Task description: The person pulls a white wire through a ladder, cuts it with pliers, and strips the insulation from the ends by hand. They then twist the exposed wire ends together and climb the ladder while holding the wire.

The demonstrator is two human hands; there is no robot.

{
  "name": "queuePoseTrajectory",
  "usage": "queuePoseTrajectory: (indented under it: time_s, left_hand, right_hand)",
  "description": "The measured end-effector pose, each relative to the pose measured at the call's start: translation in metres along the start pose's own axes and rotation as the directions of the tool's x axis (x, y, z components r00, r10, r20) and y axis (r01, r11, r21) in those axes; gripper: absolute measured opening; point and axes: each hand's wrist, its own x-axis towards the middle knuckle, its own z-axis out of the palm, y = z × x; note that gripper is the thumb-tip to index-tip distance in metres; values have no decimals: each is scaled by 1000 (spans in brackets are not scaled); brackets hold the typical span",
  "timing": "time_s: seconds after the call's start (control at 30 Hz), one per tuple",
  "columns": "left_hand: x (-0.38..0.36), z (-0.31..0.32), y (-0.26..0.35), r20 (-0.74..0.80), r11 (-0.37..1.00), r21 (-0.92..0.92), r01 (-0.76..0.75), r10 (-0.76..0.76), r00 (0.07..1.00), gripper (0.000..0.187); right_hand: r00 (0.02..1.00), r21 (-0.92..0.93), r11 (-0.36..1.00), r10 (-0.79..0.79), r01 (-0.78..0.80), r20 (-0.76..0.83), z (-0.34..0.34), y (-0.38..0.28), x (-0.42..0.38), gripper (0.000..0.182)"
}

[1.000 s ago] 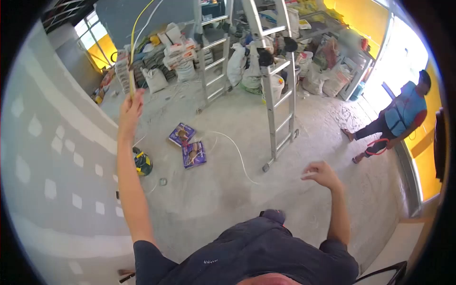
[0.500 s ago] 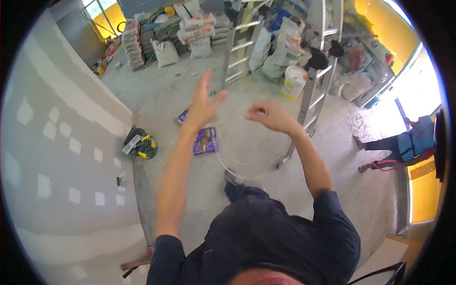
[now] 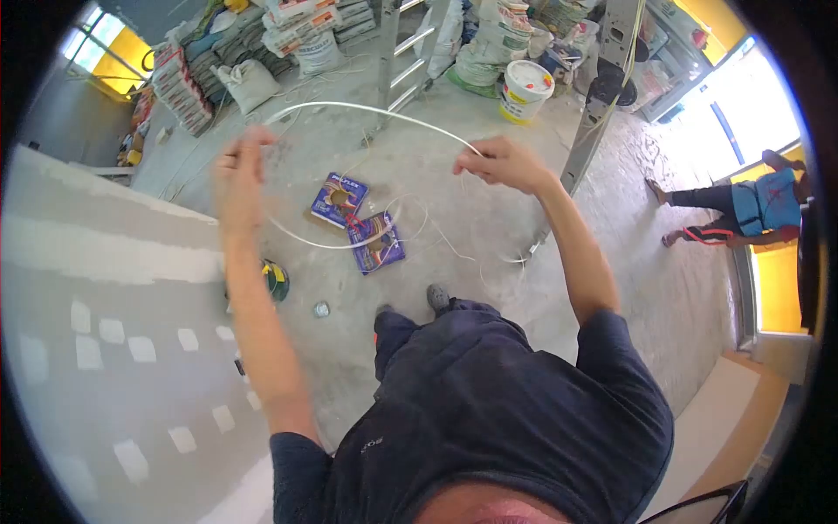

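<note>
A white cable (image 3: 367,108) arcs through the air between my two hands. My left hand (image 3: 241,175) is raised on the left side, its fingers closed round the cable and slightly blurred. On the right, my right hand (image 3: 499,164) pinches the other end of the arc. The cable loops down below my left hand toward two purple boxes on the floor. One purple box (image 3: 339,197) has a round opening, and the second purple box (image 3: 379,244) overlaps its corner. Thin loops of cable lie beside them.
A ladder (image 3: 594,131) stands at right, near a white bucket (image 3: 526,91). Stacked sacks (image 3: 253,70) are at the back. A person (image 3: 742,205) stands at far right. A plasterboard wall (image 3: 113,323) is at left. A small round object (image 3: 322,309) lies near my feet.
My left hand has moved left and down, and its fingers have closed. The cable is now stretched in a wide arc between my hands. The view has shifted, showing both boxes more fully.
</note>
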Motion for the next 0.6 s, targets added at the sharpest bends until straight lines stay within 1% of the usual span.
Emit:
queuePoseTrajectory:
  time_s: [0.03,0.1,0.13,0.17,0.2,0.23,0.3,0.33,0.37,0.4,0.43,0.5,0.53,0.57,0.6]
  left_hand:
    - [22,-17,1,-15,999,15,-47,47,999,27]
    - [64,-55,-1,-112,985,128,-113,127,986,27]
    - [91,-84,-12,-128,992,6,-123,123,984,27]
    - [122,-111,-20,-140,984,-119,-132,115,983,27]
    - [143,-130,-25,-129,986,-98,-137,124,984,27]
    - [158,-147,-29,-125,986,-82,-147,136,983,28]
    - [183,-181,-30,-197,989,-73,-126,109,974,28]
    - [203,-216,-45,-203,989,-97,-115,94,975,29]
    - [223,-249,-61,-212,987,-123,-106,78,974,29]
    - [230,-267,-69,-262,989,-98,-106,77,962,29]
    - [235,-285,-78,-310,992,-71,-103,76,948,29]
    - [244,-328,-113,-319,997,-31,-66,53,946,31]
    - [237,-326,-124,-323,998,44,-47,59,944,32]
    - [229,-324,-136,-328,992,119,-31,68,942,33]
    - [234,-346,-170,-253,988,155,-14,53,966,34]
  right_hand:
    - [1000,3,1000,9,-9,-16,-2,13,-1,28]
    - [994,-34,997,72,-75,-87,1,40,-12,27]
    - [990,-10,996,88,-89,-111,4,57,-18,27]
    - [982,-119,988,79,-101,-174,7,73,-26,25]
    - [970,-236,965,62,-119,-234,7,83,-33,24]
    - [962,-232,964,67,-131,-265,12,86,-41,24]
    - [942,-447,893,-108,-49,-319,32,92,-60,18]
    - [935,-438,897,-95,-69,-342,37,103,-68,18]
    - [898,-490,869,-159,-71,-411,37,117,-78,16]
    - [854,-542,836,-222,-81,-471,37,132,-91,14]
    - [847,-533,840,-207,-103,-489,36,150,-105,14]
    - [753,-500,822,-140,-273,-642,39,178,-134,16]
    - [742,-489,822,-127,-293,-659,45,175,-143,16]
    - [693,-384,837,-7,-391,-721,50,168,-154,18]
    - [632,-271,836,112,-477,-767,55,159,-162,20]
